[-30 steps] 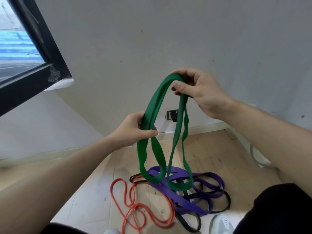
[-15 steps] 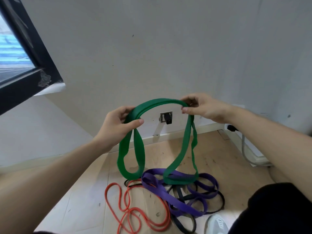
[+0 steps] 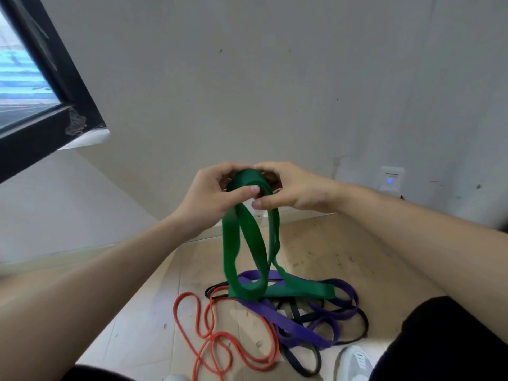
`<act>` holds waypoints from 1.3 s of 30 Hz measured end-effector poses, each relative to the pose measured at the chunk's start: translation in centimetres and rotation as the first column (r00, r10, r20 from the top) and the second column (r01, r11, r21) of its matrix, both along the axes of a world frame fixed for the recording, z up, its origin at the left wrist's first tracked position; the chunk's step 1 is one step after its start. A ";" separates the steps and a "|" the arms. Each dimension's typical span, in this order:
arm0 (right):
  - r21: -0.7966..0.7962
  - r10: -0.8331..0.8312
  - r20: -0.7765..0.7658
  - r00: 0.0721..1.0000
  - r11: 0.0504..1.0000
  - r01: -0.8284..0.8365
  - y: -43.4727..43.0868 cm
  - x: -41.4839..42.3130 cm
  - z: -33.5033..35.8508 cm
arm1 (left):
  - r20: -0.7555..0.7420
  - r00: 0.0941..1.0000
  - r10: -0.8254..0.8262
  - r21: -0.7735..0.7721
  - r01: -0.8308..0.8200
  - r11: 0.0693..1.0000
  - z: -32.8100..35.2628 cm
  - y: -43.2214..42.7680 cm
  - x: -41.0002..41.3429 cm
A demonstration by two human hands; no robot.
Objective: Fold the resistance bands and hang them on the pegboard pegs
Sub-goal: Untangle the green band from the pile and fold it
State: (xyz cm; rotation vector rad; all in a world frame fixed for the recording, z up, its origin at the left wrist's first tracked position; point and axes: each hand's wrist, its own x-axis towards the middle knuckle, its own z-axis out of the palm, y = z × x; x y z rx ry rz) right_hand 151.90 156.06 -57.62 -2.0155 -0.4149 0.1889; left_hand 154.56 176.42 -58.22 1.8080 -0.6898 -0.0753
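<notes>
Left hand: my left hand [image 3: 211, 193] is curled round the top of the green band [image 3: 231, 257], its thumb pressed flat across the gathered strap.
Right hand: my right hand [image 3: 298, 188] is up against the left, thumb tips almost touching, its fingers hooked over the same bunched top of the band.
Green band: held up in front of the wall [image 3: 247, 78]. It hangs from both hands in doubled loops. The lower ends drape onto the pile below, with one end trailing out to the right.
Pile on the floor: a purple band [image 3: 291, 324] lies tangled with a thin black band [image 3: 366, 324] directly beneath the green one. A thin red band [image 3: 211, 314] lies in loose coils just left of them on the wooden floor [image 3: 343, 257].
Surroundings: a black window frame [image 3: 68, 86] is at far left, and a white plug-in unit [image 3: 391, 178] with a small blue light sits on the wall to the right. A grey shoe [image 3: 354, 361] is near the pile.
</notes>
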 end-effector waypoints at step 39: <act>-0.173 0.012 -0.124 0.992 0.984 -0.034 -3.7 -0.8 0.0 | -0.190 0.978 -0.085 0.066 0.100 0.993 0.5 1.9 0.2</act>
